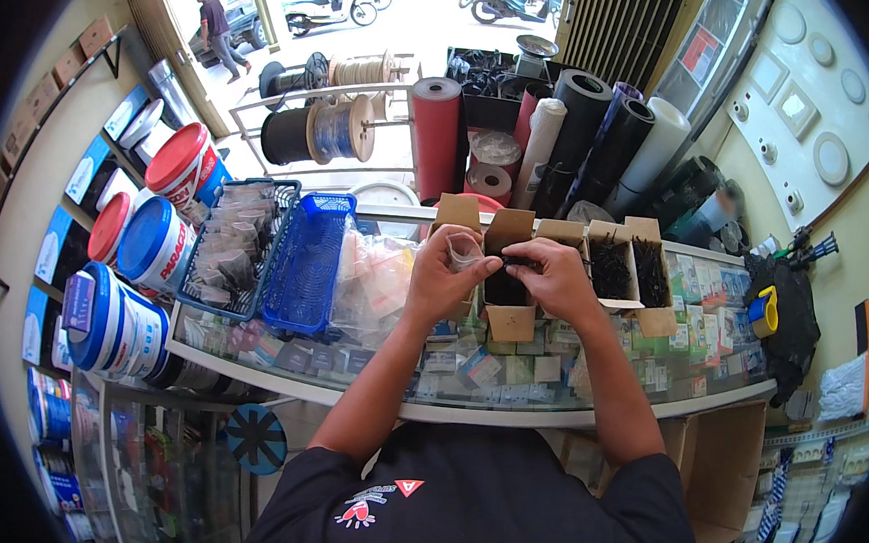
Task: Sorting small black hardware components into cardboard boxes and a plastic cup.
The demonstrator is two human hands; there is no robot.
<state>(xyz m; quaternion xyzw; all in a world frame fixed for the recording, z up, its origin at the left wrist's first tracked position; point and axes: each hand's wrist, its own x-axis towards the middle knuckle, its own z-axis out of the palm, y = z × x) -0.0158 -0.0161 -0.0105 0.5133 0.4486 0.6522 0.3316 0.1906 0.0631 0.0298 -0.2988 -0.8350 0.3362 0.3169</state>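
My left hand [434,282] grips a small clear plastic bag [464,249], its mouth spread in a rounded opening. Close beside it, my right hand [558,274] pinches small dark pieces [512,261], likely black screws, near the bag's mouth. Both hands hover over a row of open cardboard boxes standing on the glass counter. Below my fingers is a box with dark contents [507,290], one flap folded toward me. To the right, two boxes hold black screws [611,270]. Part of the row is hidden behind my hands.
Left of the boxes lie loose clear plastic bags [375,287], then a blue plastic basket [306,257] and a darker basket [240,250] with filled packets. Paint buckets [149,238] crowd the left edge. Upright rolls [435,139] stand beyond the glass counter [516,408]. A tape dispenser [763,312] sits right.
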